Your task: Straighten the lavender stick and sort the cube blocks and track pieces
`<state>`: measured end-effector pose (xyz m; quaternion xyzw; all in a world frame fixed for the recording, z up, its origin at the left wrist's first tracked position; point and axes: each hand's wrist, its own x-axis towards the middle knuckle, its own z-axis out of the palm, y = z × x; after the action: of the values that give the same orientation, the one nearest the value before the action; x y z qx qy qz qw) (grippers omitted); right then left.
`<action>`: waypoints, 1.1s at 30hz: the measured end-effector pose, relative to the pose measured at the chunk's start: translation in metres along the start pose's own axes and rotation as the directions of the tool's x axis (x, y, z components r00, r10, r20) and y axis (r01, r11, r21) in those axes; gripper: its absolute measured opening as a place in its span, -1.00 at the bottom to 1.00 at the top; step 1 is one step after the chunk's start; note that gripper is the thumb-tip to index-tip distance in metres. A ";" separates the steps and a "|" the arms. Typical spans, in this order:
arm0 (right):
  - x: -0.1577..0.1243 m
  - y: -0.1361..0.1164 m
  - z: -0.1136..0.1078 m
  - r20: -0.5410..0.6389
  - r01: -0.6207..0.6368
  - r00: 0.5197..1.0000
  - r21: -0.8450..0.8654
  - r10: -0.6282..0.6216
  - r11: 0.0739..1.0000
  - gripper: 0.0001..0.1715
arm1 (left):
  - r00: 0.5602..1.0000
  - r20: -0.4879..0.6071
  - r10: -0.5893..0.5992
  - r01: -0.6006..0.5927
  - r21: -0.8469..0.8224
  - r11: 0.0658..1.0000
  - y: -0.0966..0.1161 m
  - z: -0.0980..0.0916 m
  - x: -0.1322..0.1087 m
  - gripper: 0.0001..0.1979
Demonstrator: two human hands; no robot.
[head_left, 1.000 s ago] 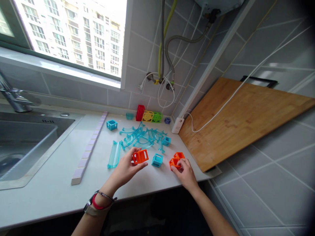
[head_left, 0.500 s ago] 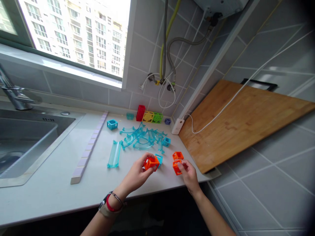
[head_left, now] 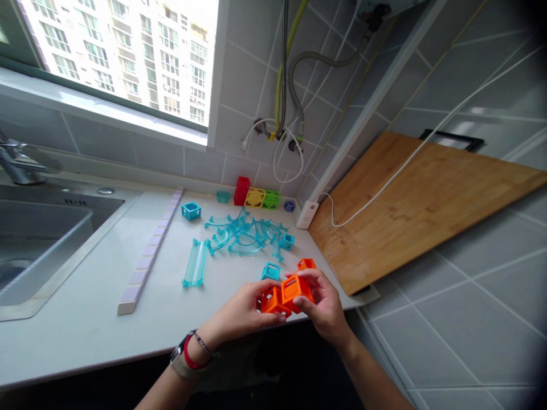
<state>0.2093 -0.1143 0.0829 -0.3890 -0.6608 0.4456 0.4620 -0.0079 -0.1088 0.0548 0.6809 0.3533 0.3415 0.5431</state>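
Observation:
Near the counter's front edge, my left hand is closed around an orange open-sided toy block. My right hand grips a second orange block between thumb and fingers. The two blocks are side by side and seem to touch; the fingers partly cover where they meet. Behind my right hand, a third orange block rests on the counter, partly hidden. A light-blue cube frame stands just beyond my left hand.
Translucent teal track pieces lie heaped mid-counter, with a straight teal track to their left. Red, yellow and green blocks line the wall. A wooden board leans at right; the sink is left.
My right hand has lifted an orange block from the counter and brought it left against the one in my left hand. My left hand has moved slightly right and nearer, uncovering the light-blue cube.

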 end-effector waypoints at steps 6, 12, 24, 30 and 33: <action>-0.002 0.000 0.008 -0.035 -0.011 0.999 -0.062 0.009 0.998 -0.54 | 1.000 -0.015 -0.005 0.005 -0.022 1.000 -0.003 0.002 0.000 -0.56; -0.004 0.004 0.011 -0.041 -0.016 0.999 -0.140 0.011 0.990 -0.53 | 1.000 -0.003 -0.002 0.002 -0.018 1.000 -0.003 0.002 0.000 -0.63; -0.014 0.018 0.029 -0.170 0.018 0.984 -0.162 -0.046 0.987 -0.60 | 0.999 0.040 -0.017 0.021 -0.102 0.995 -0.012 0.012 0.003 -0.57; -0.012 0.023 0.028 -0.155 -0.026 0.988 -0.170 0.000 0.985 -0.56 | 0.998 0.060 -0.022 0.032 -0.167 0.985 -0.021 0.016 0.007 -0.58; -0.012 0.023 0.024 -0.069 -0.061 0.996 -0.153 0.051 0.986 -0.40 | 0.997 0.065 -0.037 0.051 -0.224 0.973 -0.021 0.019 0.008 -0.55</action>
<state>0.1923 -0.1237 0.0544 -0.4563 -0.6669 0.3930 0.4389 0.0100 -0.1078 0.0312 0.6171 0.3106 0.3464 0.6346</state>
